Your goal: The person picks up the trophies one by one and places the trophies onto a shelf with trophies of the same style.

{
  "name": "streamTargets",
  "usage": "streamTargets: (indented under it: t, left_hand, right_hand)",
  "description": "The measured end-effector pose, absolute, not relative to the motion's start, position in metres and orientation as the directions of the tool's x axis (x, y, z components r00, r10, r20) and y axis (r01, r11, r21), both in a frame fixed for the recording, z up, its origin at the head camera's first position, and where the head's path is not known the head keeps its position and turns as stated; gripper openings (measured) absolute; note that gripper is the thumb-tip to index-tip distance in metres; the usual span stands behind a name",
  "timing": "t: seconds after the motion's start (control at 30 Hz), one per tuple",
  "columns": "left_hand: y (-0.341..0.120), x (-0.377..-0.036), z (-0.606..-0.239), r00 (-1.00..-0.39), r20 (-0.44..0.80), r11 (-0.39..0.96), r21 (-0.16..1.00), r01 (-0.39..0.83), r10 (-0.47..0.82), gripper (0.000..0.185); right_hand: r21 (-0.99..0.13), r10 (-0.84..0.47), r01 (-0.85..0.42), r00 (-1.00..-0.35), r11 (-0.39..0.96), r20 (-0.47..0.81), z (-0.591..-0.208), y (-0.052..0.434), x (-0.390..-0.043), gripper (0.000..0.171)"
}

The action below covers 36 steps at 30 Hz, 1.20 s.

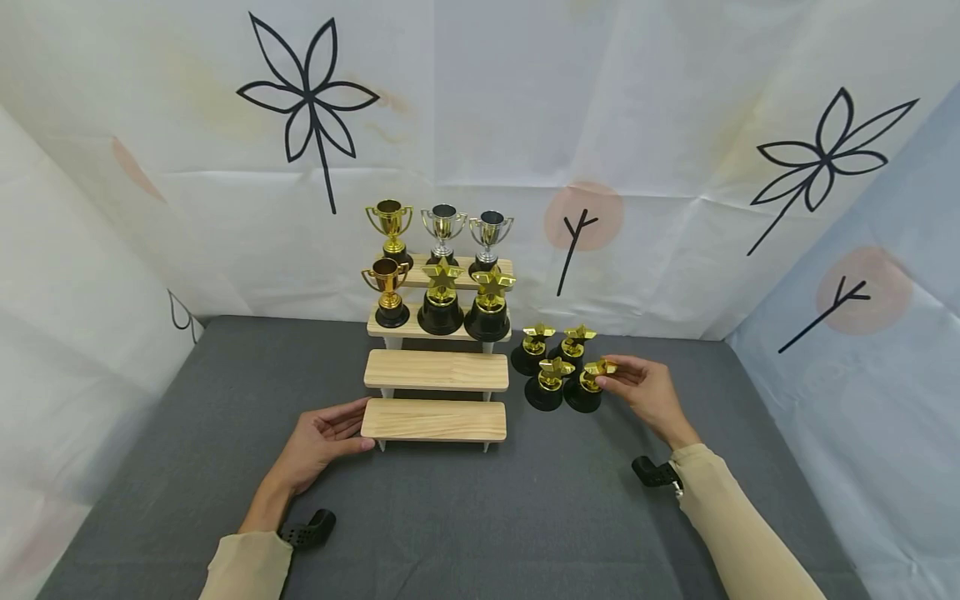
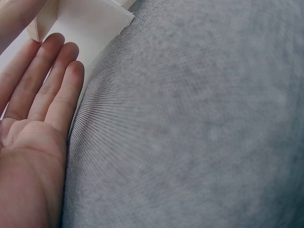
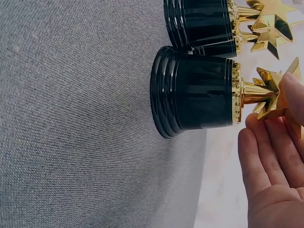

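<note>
Firstly, the left hand [image 1: 318,439] lies on the grey mat [image 1: 450,517] with its fingers straight and close together, and the fingertips touch the left end of the lowest step of the wooden stair stand [image 1: 435,419]. It holds nothing. On the two upper steps of this stand are trophies: a gold cup [image 1: 389,222] and two silver cups [image 1: 465,229] on the top step, and one more gold cup with two big star trophies [image 1: 465,302] on the step below. The two lower steps carry nothing. To the right of the stand, four small star trophies [image 1: 555,362] stand close together on the mat. The right hand [image 1: 648,390] pinches the gold star of the front right star trophy [image 1: 587,383] between thumb and fingertips; this trophy stands upright on the mat, just beside its neighbour.
</note>
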<state>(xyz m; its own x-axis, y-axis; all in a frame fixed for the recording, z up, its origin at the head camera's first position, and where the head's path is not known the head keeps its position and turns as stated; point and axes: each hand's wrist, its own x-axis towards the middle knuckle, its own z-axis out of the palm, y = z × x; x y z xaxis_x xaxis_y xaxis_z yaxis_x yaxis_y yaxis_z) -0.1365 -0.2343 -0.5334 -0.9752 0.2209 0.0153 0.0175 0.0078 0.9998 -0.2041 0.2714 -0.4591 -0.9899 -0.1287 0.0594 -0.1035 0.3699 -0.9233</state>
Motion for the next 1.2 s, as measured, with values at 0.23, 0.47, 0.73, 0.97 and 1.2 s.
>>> streamTargets:
  t: [0.23,0.47,0.73,0.97,1.2]
  left_hand:
    - [-0.234,-0.137,-0.533,-0.977,0.003,0.018,1.0,0.007,0.215,0.077]
    - [-0.234,-0.137,-0.533,-0.977,0.0,0.025,1.0,0.006,0.212,0.077]
    - [-0.234,-0.137,-0.533,-0.976,0.01,0.017,1.0,0.014,0.216,0.077]
    - [-0.234,-0.137,-0.532,-0.978,0.004,0.022,1.0,0.009,0.211,0.077]
    - [-0.234,-0.136,-0.533,-0.976,0.011,0.01,1.0,0.014,0.219,0.077]
  right_hand:
    - [-0.913,-0.094,-0.099,-0.993,0.395,0.067,-0.462,0.272,-0.203,0.043]
    - [-0.92,-0.055,-0.094,-0.995,0.381,0.079,-0.458,0.273,-0.198,0.042]
    - [-0.917,-0.041,-0.131,-0.991,0.377,0.124,-0.447,0.272,-0.192,0.042]
    - [-0.917,-0.055,-0.185,-0.983,0.354,0.177,-0.433,0.272,-0.187,0.04]
    - [-0.912,-0.029,-0.204,-0.978,0.355,0.208,-0.419,0.269,-0.184,0.041]
